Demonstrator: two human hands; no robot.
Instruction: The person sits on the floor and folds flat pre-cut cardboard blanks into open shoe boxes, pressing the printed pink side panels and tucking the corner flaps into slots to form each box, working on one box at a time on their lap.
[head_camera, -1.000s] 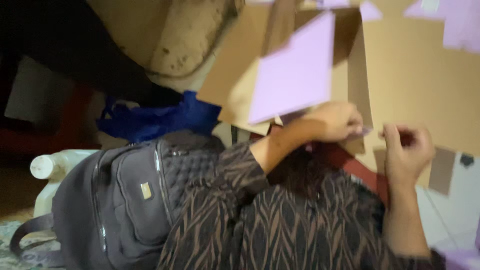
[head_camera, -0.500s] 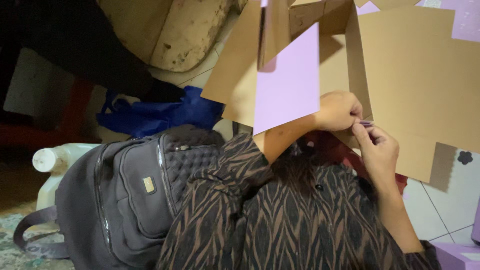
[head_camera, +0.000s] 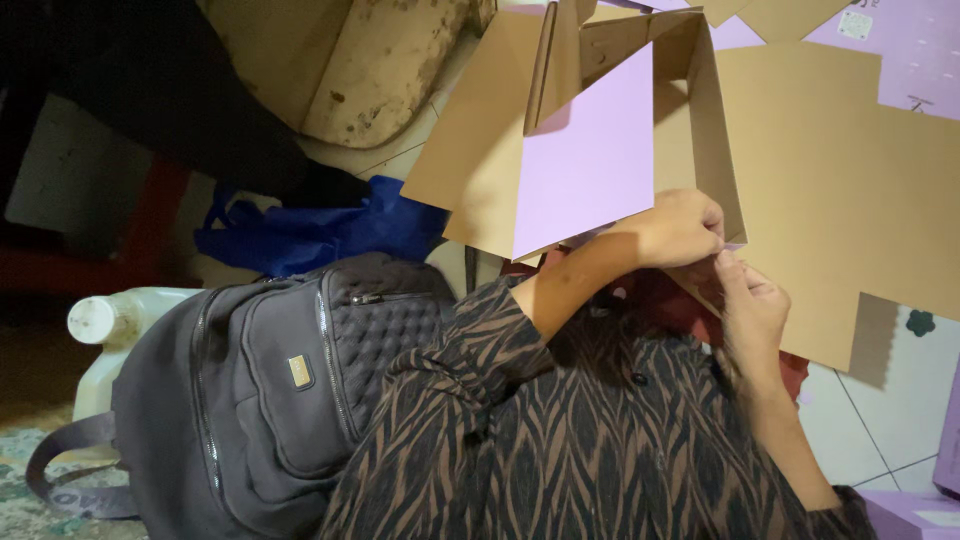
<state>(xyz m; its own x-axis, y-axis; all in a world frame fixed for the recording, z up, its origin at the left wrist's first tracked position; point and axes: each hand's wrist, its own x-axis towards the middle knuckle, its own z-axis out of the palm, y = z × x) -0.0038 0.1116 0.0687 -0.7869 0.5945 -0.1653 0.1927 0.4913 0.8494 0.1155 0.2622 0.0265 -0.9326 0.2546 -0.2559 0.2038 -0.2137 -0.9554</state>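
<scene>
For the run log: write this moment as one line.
left hand: pinching box edge | right hand: pinching same edge | box: half-folded, purple flap up | backpack: beside

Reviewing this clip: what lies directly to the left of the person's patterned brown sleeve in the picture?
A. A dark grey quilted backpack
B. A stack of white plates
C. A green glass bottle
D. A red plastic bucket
A: the dark grey quilted backpack lies against the patterned brown sleeve, while both hands, left hand and right hand, work at the brown cardboard box with lilac flap.

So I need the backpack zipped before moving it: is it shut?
Shut where visible: the backpack's front zippers are closed; its top is hidden.
</scene>
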